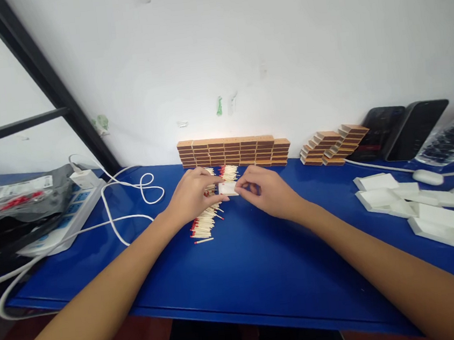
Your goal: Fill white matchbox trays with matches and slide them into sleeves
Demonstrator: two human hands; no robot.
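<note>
Both my hands meet at the middle of a blue table (261,264). My left hand (192,194) and my right hand (267,190) pinch a small white matchbox tray (228,188) between their fingertips. Under and beside my left hand lies a heap of red-tipped matches (205,223), and more matches (228,172) lie just behind the tray. A wall of stacked brown matchboxes (233,152) stands against the white wall behind my hands.
A second pile of brown matchboxes (334,146) leans at the back right, by two dark phones (405,129). Several white trays (413,204) lie at the right. A power strip (67,216) with white cables (128,202) and a dark bag (15,203) sit at the left.
</note>
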